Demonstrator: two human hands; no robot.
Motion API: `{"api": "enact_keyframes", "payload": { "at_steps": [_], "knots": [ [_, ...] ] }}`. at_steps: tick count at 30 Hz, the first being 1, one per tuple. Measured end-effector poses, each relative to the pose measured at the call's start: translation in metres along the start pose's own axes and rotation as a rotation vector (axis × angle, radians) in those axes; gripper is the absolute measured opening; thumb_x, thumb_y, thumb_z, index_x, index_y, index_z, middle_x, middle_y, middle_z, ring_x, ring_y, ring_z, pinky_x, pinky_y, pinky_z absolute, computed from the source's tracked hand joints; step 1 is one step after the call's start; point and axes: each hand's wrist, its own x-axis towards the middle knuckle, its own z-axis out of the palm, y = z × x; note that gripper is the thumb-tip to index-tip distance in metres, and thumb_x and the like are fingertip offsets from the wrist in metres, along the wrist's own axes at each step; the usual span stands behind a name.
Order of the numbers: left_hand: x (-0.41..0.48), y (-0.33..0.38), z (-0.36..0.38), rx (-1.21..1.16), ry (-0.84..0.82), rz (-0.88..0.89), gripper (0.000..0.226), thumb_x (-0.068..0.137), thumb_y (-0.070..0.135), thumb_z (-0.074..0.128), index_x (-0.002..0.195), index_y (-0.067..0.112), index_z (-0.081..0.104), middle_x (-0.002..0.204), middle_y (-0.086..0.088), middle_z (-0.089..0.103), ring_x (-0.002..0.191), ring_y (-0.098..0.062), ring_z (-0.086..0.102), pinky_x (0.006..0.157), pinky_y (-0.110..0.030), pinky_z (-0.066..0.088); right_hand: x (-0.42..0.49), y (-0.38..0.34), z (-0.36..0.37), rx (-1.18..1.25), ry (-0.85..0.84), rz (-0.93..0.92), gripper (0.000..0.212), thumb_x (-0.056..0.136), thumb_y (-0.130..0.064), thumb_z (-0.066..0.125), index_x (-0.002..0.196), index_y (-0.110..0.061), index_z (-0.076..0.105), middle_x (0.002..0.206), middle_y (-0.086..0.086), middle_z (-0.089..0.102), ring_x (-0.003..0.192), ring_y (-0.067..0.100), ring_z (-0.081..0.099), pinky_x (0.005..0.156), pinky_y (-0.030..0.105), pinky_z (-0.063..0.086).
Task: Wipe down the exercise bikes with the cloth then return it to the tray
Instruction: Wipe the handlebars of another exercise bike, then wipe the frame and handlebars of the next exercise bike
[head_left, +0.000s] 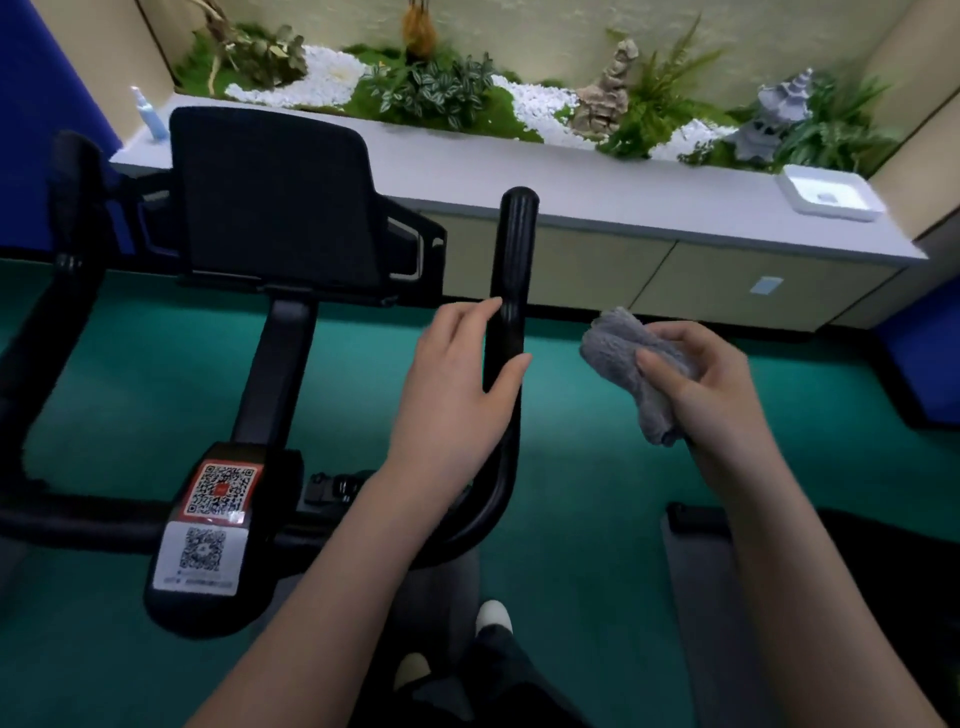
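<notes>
Item: exercise bike (275, 364), black, directly before you on the green floor (597, 478); a dark console panel (270, 197) stands upright on its stem, and two QR-code stickers (218, 512) are fixed to the frame below. Item: right handlebar (514, 234), an upright black bar curving down toward you. Your left grip (457, 379) holds it lightly at mid-height, thumb lying across the near side and fingertips touching the far side. Item: cloth (623, 358), grey and fluffy, bunched into a wad. Your right grip (711, 389) pinches it between thumb and curled fingers, in the air just right of the handlebar and apart from it. Item: bench (571, 182), grey-topped with cabinet doors beneath, running along the wall beyond the bike. Item: tray (826, 200), white and square, at the bench's right end, well apart from the cloth. Item: spray bottle (150, 117), pale blue, at the bench's left end. Item: planter (441, 98) behind the bench, with foliage, white pebbles and a small grey stone pagoda (779, 119).
</notes>
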Motion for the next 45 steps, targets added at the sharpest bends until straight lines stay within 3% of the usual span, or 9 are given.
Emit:
{"api": "enact_keyframes", "payload": {
  "at_steps": [7,13,18,21,25,31,35,41,45],
  "knots": [
    [-0.020,0.034,0.025,0.147,-0.154,0.244,0.042,0.090,0.028,0.059,0.127,0.008,0.055,0.129,-0.005,0.053,0.122,-0.023,0.046,0.105,-0.039,0.035,-0.063,0.036,-0.021,-0.017,0.164,0.061,0.017,0.087,0.002,0.062,0.098,-0.011,0.062,0.093,0.007,0.064,0.080,0.011,0.056,0.073,0.021,0.045],
    [-0.032,0.052,0.061,0.330,-0.304,0.346,0.044,0.093,0.032,0.054,0.131,0.011,0.051,0.137,-0.005,0.047,0.129,-0.023,0.041,0.108,-0.039,0.031,-0.081,0.053,-0.051,0.052,0.220,0.013,0.029,0.086,0.004,0.062,0.087,-0.024,0.060,0.085,-0.003,0.065,0.075,0.005,0.057,0.074,0.021,0.045],
    [-0.042,0.072,0.111,0.460,-0.402,0.327,0.047,0.094,0.036,0.051,0.135,0.014,0.045,0.142,-0.002,0.041,0.130,-0.022,0.037,0.106,-0.039,0.032,-0.095,0.072,-0.111,0.078,0.287,-0.018,0.029,0.087,0.003,0.062,0.087,-0.026,0.060,0.084,-0.009,0.063,0.072,-0.007,0.057,0.072,0.010,0.044],
    [-0.052,0.087,0.150,0.522,-0.454,0.287,0.049,0.095,0.038,0.048,0.137,0.015,0.042,0.142,-0.002,0.040,0.129,-0.022,0.039,0.106,-0.038,0.032,-0.106,0.086,-0.162,0.074,0.344,0.012,0.021,0.089,0.001,0.061,0.091,-0.020,0.061,0.085,-0.010,0.063,0.073,-0.005,0.057,0.072,0.011,0.045],
    [-0.063,0.110,0.207,0.570,-0.515,0.258,0.050,0.095,0.041,0.047,0.138,0.016,0.040,0.142,-0.002,0.041,0.129,-0.021,0.039,0.106,-0.037,0.033,-0.118,0.105,-0.235,0.084,0.415,0.063,0.013,0.089,0.000,0.060,0.097,-0.011,0.062,0.089,-0.002,0.064,0.078,0.004,0.058,0.076,0.019,0.046],
    [-0.074,0.144,0.271,0.587,-0.549,0.232,0.052,0.094,0.043,0.047,0.138,0.015,0.040,0.141,-0.002,0.042,0.129,-0.022,0.040,0.104,-0.037,0.034,-0.124,0.138,-0.311,0.038,0.437,0.168,0.012,0.089,-0.001,0.061,0.100,-0.007,0.062,0.094,0.004,0.064,0.090,0.019,0.060,0.090,0.044,0.048],
    [-0.069,0.148,0.291,0.635,-0.568,0.178,0.056,0.094,0.047,0.045,0.141,0.017,0.035,0.146,-0.001,0.037,0.132,-0.021,0.036,0.106,-0.037,0.031,-0.106,0.153,-0.329,0.071,0.415,0.221,0.012,0.089,-0.003,0.062,0.099,-0.009,0.062,0.096,0.007,0.065,0.091,0.022,0.061,0.092,0.047,0.049],
    [-0.042,0.126,0.299,0.659,-0.555,0.055,0.063,0.094,0.052,0.043,0.145,0.018,0.028,0.151,-0.002,0.029,0.139,-0.022,0.027,0.110,-0.040,0.025,-0.047,0.161,-0.317,0.097,0.309,0.184,0.016,0.088,0.002,0.061,0.095,-0.013,0.061,0.092,0.003,0.064,0.081,0.009,0.059,0.081,0.023,0.047],
    [-0.006,0.109,0.315,0.647,-0.544,-0.004,0.064,0.093,0.053,0.043,0.145,0.019,0.027,0.152,-0.001,0.027,0.140,-0.020,0.024,0.111,-0.038,0.022,0.005,0.166,-0.308,0.045,0.230,0.177,0.024,0.088,0.001,0.062,0.090,-0.023,0.061,0.089,-0.003,0.065,0.084,0.013,0.060,0.084,0.031,0.047]
  ]
}}
